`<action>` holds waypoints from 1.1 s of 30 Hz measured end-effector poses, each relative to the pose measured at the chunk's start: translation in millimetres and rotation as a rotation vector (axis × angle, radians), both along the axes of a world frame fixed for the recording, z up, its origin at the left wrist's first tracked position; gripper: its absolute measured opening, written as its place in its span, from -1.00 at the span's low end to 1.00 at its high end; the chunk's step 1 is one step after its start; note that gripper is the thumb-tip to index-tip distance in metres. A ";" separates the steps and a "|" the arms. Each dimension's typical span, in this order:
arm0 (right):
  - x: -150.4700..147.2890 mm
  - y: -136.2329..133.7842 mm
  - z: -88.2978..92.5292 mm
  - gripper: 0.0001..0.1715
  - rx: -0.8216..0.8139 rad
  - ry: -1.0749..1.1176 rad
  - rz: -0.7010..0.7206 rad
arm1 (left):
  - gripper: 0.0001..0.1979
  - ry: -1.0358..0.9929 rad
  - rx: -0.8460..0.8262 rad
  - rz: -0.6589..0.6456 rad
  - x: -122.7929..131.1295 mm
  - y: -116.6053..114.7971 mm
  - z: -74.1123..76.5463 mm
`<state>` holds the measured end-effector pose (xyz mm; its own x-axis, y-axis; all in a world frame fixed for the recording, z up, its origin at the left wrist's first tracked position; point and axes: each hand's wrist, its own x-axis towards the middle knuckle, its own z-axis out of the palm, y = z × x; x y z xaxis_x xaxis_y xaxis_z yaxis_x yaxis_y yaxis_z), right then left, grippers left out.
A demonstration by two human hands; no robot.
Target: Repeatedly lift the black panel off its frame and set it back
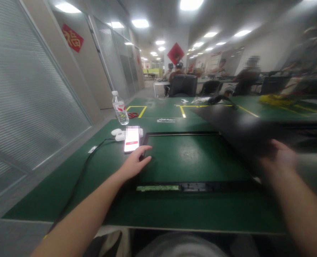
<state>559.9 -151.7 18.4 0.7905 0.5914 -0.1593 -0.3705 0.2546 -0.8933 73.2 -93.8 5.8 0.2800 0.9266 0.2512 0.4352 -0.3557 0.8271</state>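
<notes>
A thin black rectangular frame [183,134] lies flat on the green table [158,210], with a strip of green circuit board [158,187] along its near edge. My left hand [135,162] rests on the frame's left side, fingers loosely together and pressing down. My right hand [277,155] grips the near edge of a large dark panel [236,126], which is tilted up off the frame's right side and blurred by motion.
A phone with a lit screen [132,141], white earbud cases [118,134] and a water bottle [120,108] stand left of the frame. A black cable [80,178] runs off the table's left edge. Office chairs and seated people are at the far end.
</notes>
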 end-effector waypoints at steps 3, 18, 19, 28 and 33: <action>-7.4 -0.8 2.6 -0.86 0.034 0.040 -0.024 | -0.56 -0.167 -0.094 0.046 -0.3 3.3 -1.6; -21.8 -5.8 -0.6 -0.87 -0.243 -0.033 0.226 | -0.54 -0.747 -0.597 -0.059 -3.5 1.8 12.3; -23.2 -4.8 -0.1 -0.85 -0.266 -0.018 0.272 | -0.50 -0.735 -0.595 -0.065 -4.3 2.1 12.3; -44.1 -1.4 6.7 -0.67 -0.263 0.065 0.658 | -0.41 -0.814 -0.457 0.005 -7.4 1.2 22.5; -42.8 -0.8 2.8 -0.62 -0.192 -0.019 0.731 | -0.34 -0.848 -0.299 0.057 -10.7 -1.6 32.0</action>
<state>517.1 -152.5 21.2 0.2108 0.9295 -0.3028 -0.3692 -0.2111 -0.9051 62.5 -95.4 37.7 0.0617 0.9932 0.0983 -0.3531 -0.0704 0.9329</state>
